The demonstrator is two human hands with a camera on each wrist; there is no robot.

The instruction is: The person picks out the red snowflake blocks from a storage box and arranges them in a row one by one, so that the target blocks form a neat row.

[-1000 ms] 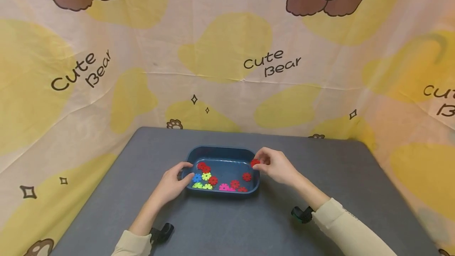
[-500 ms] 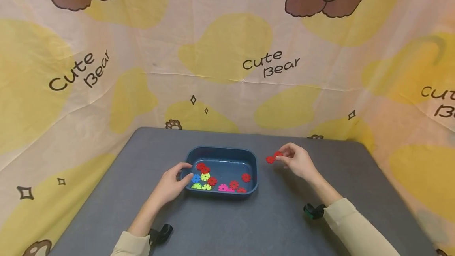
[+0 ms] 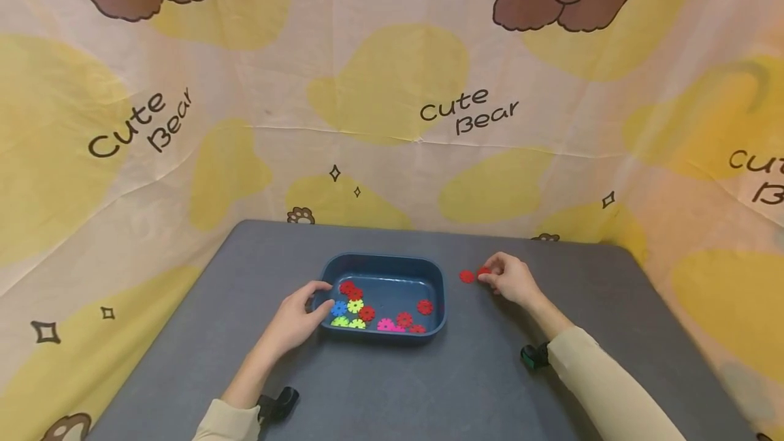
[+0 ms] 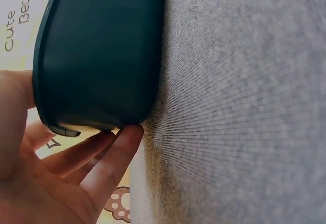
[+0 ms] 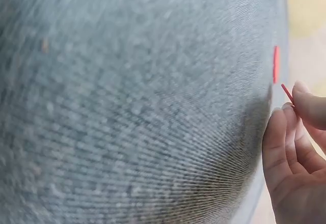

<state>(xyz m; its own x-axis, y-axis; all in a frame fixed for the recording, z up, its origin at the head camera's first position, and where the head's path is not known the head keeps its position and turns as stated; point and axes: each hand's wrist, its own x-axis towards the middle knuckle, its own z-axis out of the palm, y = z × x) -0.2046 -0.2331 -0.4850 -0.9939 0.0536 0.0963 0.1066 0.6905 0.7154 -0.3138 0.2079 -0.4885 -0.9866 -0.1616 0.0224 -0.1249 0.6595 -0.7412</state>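
Fingers of the right hand [image 3: 513, 282] pinch a red disc [image 3: 484, 271], mostly covered by the fingertips, right of the blue tray [image 3: 382, 334] in the head view. Between that hand and the tray lies a second red disc [image 3: 467, 277], flat. The left hand [image 3: 298, 315] grips the tray's left end; inside, flower-like pieces [image 3: 355, 306] in red, yellow-green, blue and pink partly overlap, some half hidden by the near wall. In the left wrist view the tray's smooth, rounded outer wall is cut off at the top. In the right wrist view both discs show as thin red edges, the pinched one tilted; whether it touches the grainy grey table [image 5: 127, 107] cannot be told.
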